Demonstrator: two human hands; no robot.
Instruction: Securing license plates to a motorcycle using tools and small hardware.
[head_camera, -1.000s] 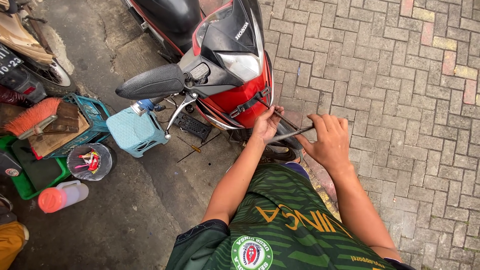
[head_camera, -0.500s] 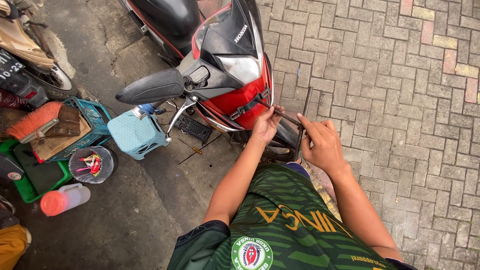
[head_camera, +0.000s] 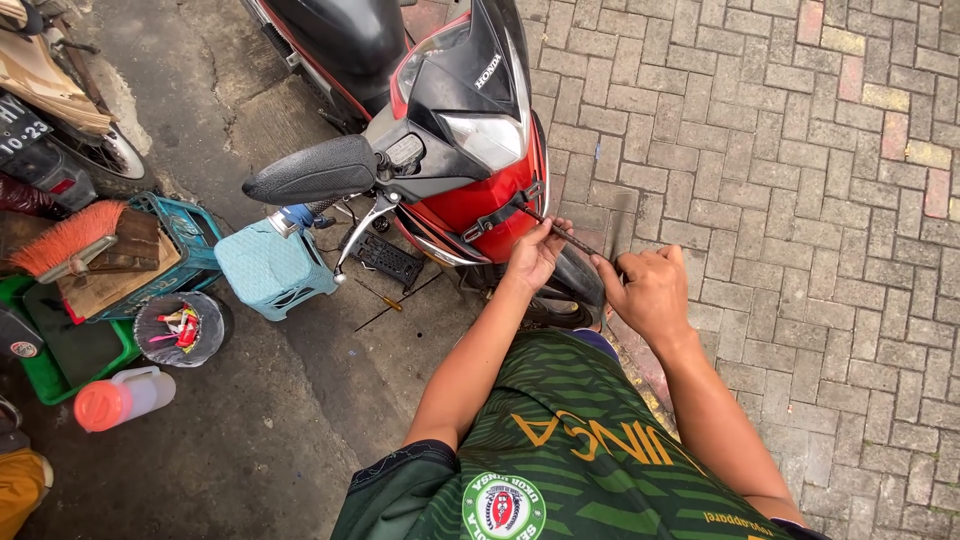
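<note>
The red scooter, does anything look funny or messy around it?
A little. A screwdriver lies loose on the ground beside the red scooter, near a light blue stool. Both hands, left hand and right hand, hold a long thin tool against its front panel.

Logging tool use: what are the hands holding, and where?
Both hold one long thin dark metal tool: right hand at its rear end, left hand along the shaft.

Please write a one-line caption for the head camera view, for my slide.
Both hands, left hand and right hand, hold a long thin tool against the red motorcycle's front panel.
</note>
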